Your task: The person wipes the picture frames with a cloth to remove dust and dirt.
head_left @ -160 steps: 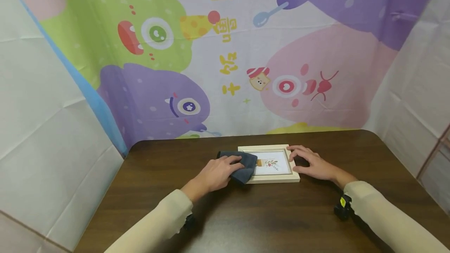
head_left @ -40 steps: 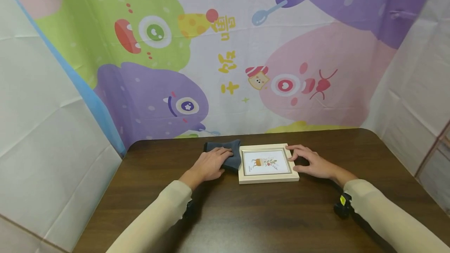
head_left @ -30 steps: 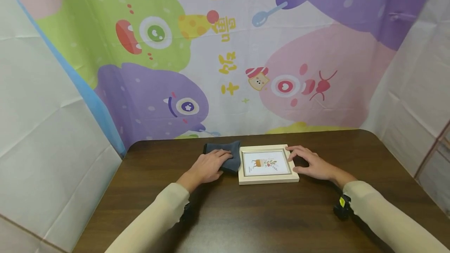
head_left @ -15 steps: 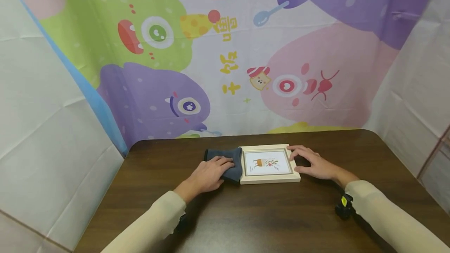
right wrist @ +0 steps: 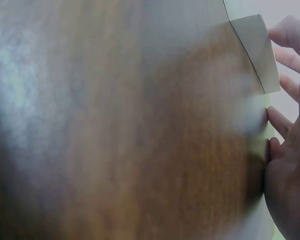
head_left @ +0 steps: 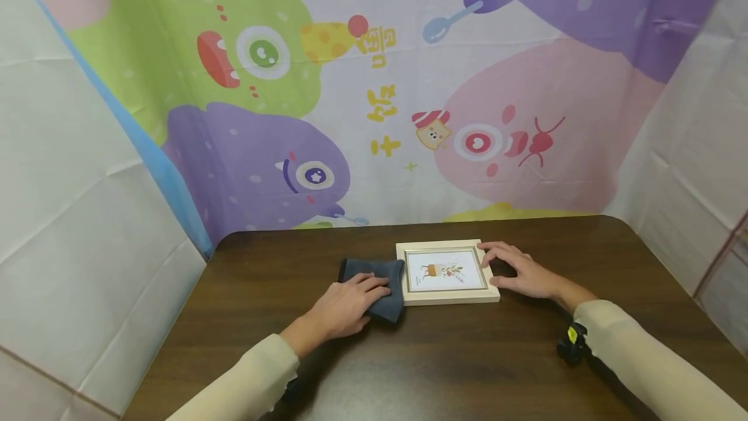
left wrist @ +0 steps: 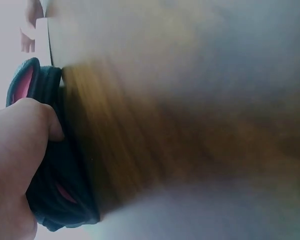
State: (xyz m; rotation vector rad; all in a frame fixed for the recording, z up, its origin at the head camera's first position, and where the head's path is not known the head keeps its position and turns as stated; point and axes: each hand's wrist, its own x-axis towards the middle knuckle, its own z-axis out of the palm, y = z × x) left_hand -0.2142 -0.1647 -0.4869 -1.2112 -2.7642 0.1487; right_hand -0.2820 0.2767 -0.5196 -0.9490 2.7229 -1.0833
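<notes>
Your left hand [head_left: 345, 304] lies on the dark cloth [head_left: 390, 307], its fingers nearly straight and touching the top. Just past those fingertips, the framed picture [head_left: 447, 271] lies flat on the brown table [head_left: 409, 362], one side meeting the cloth. Your right hand [head_left: 523, 275] has softly bent, spread fingers, their tips touching the framed picture's other end.

Backdrop [head_left: 409, 197]: large yellow characters [head_left: 382, 104], turned sideways, running bottom to top: 干, 饭, a third that appears to be 噜, then "!". Framed print [head_left: 444, 271]: tiny lettering [head_left: 417, 280] near its left edge, too small to read.
</notes>
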